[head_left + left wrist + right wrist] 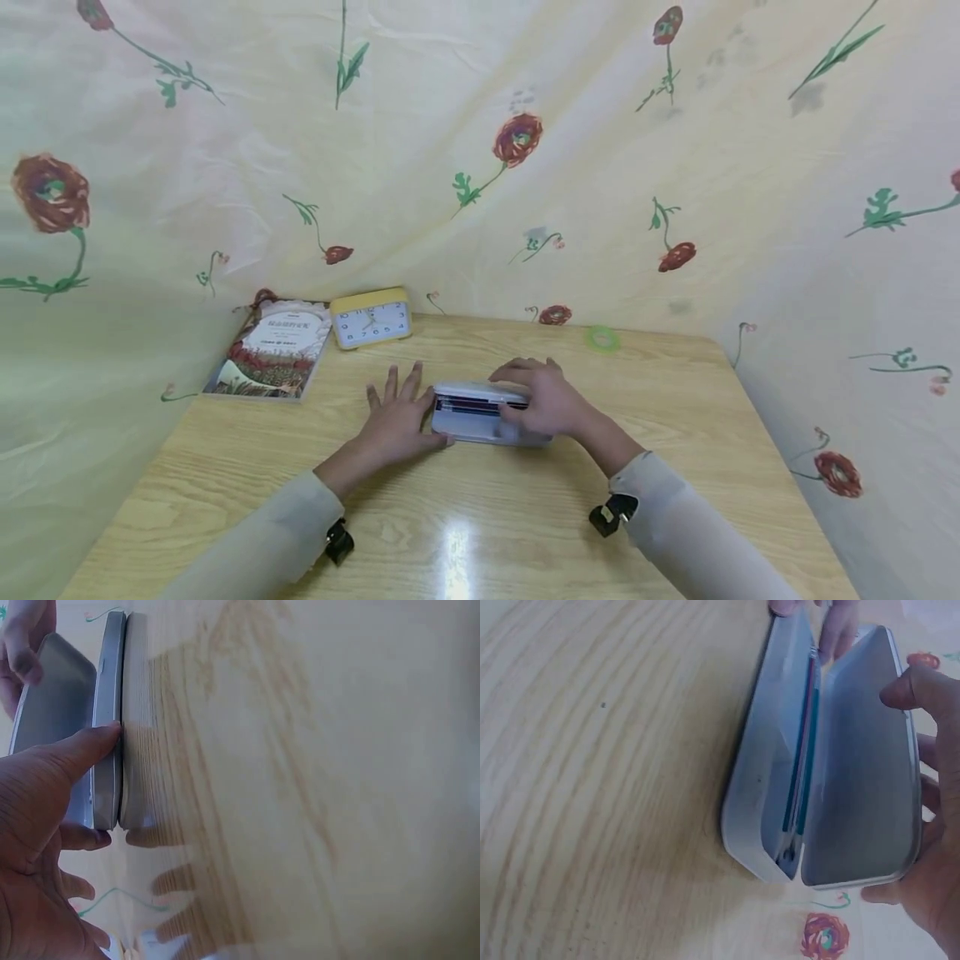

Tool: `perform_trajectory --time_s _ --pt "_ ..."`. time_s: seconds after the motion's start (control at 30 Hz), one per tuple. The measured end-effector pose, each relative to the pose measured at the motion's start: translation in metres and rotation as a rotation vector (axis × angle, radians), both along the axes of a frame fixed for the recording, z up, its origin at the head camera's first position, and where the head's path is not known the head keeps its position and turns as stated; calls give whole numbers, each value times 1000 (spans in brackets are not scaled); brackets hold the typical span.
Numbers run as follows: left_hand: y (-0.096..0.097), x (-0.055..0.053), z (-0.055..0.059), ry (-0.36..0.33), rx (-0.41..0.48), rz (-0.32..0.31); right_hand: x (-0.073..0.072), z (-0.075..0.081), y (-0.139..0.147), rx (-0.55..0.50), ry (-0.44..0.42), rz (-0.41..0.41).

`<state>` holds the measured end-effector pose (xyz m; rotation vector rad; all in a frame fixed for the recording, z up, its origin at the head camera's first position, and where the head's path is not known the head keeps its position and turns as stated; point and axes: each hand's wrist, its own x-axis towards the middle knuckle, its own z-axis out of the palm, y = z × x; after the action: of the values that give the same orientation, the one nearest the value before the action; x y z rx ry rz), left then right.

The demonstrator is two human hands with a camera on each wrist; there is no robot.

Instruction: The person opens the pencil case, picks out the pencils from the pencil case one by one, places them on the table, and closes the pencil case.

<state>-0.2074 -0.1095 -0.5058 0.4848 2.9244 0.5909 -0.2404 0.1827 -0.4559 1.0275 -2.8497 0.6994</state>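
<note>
A pale metal pencil case (465, 427) lies on the table with its hinged lid (862, 780) raised. Inside its base run a few slim dark-green and reddish pencils or brushes (808, 750); their exact kind is unclear. My left hand (397, 423) steadies the left end of the case, thumb against the front wall and index finger at the end, other fingers spread. With my right hand (551, 402) I grip the lid near the right end, thumb on its inner face and fingers behind it.
A yellow-framed clock (372, 318) stands at the back left, beside a book (273, 350) with a flowery cover. A green tape roll (603, 337) lies at the back right. Floral cloth (450, 150) hangs behind the wooden table (420, 533).
</note>
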Motion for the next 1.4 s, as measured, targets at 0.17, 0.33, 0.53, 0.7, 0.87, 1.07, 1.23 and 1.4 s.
perform_trajectory --time_s 0.17,0.33,0.53,0.7,0.87,1.07,1.23,1.4 --pt "1 0 -1 1 0 0 -3 0 5 -188 204 -22" --pt "0 0 -2 3 -5 3 -4 -5 1 -212 497 -119" --pt "1 1 0 -4 0 3 -3 -7 2 -9 639 -221" --pt "3 1 0 -17 -6 11 1 -8 10 215 462 -246" --pt "2 1 -1 -20 -10 24 1 -18 18 359 205 -183" --pt "3 1 -1 -39 -6 35 -3 -29 24 337 44 -134" --pt "4 0 -2 -50 -2 30 -8 -34 28 325 -41 -139" --pt "2 -2 1 -66 -6 33 -14 -39 30 312 -128 -122"
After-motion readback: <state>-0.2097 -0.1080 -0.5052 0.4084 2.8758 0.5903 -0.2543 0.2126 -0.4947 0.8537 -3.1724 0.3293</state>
